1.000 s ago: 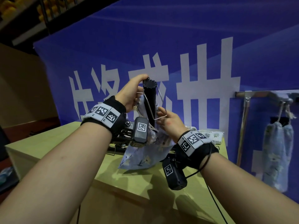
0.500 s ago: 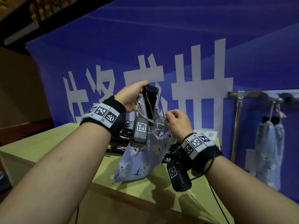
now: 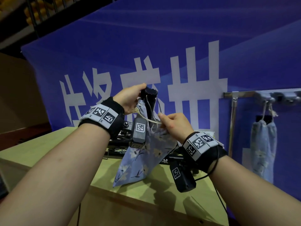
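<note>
- A person's two bare forearms reach in over the near edge of a pale wooden table (image 3: pixel 48 154); each wrist carries a black band with square printed markers, and a small black module (image 3: pixel 182 176) hangs from each band.
- The right hand (image 3: pixel 175 126) is curled, its fingertips pinching the pale cord (image 3: pixel 151 121) and the gathered rim of a blue floral bag (image 3: pixel 143 160) on the bag's right side.
- The bag hangs slanted between the hands above the middle of the table, mouth up. Its lower corner points down towards the near edge; whether it touches the top cannot be told.
- The left hand (image 3: pixel 130 98), higher and a little farther off, grips the top of a black tube (image 3: pixel 149 95) with thumb and fingers curled round it, just beside the bag's rim.
- The tube stands nearly upright in the bag's mouth, only its ridged cap and upper part showing; thin loops of cord trail down its side.
- Dark gear (image 3: pixel 117 142) lies on the table behind the bag, towards the far edge, too shadowed to make out.
- Beyond the table's right end, a metal rail (image 3: pixel 244 94) holds a second floral bag (image 3: pixel 262 144), hung by its cord.
- A blue banner (image 3: pixel 162 46) with large white characters fills the background.
</note>
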Available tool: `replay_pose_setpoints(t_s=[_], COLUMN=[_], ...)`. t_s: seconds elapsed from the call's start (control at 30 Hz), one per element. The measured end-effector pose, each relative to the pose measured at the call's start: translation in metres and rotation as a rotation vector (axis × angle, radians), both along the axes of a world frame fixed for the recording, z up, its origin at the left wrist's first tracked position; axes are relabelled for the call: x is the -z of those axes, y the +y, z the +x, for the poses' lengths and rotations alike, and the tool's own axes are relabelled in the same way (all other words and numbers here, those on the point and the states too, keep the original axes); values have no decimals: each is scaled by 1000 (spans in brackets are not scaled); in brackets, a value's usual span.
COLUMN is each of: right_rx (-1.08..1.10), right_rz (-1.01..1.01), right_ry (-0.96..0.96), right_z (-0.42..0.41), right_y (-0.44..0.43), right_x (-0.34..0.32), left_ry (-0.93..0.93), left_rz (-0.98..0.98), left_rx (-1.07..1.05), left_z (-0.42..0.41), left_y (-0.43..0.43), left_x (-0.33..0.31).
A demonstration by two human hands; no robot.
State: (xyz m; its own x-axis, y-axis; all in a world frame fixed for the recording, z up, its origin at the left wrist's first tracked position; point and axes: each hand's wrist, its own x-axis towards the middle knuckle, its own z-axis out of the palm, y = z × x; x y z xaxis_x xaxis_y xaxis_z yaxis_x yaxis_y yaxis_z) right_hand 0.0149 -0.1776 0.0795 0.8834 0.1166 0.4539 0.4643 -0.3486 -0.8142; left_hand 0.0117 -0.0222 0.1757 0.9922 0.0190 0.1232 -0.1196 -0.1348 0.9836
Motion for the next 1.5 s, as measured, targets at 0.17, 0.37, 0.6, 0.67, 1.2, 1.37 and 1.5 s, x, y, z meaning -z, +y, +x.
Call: replay_pose_setpoints(t_s=[0.17,0.37,0.6,0.67,1.2,1.37,1.5], right_rx=[86,177,123,71,37,-14,-111], right_rz=[-341,-138,-111,-158,263,366,598], right_ry=[48,29,139,210,229,266,357], right_z=[8,13,23,29,34,30,27], right_y=[-12,-17,-27,-27,-43,-51,-53], right_x=[-4,-1,2,4,2,-3,-10], left_ry=[21,-26,-9,2,33,61,61], left_rz=[-13,4,40,43,89,96,96], left_rx=[16,34,42,44,76,104,98], left_z=[-2,-4,-3,-5,-5,-9,-9], left_y=[-2,-13,-22,-24,-33,-38,-42], left_x=[1,3,4,3,9,8,10])
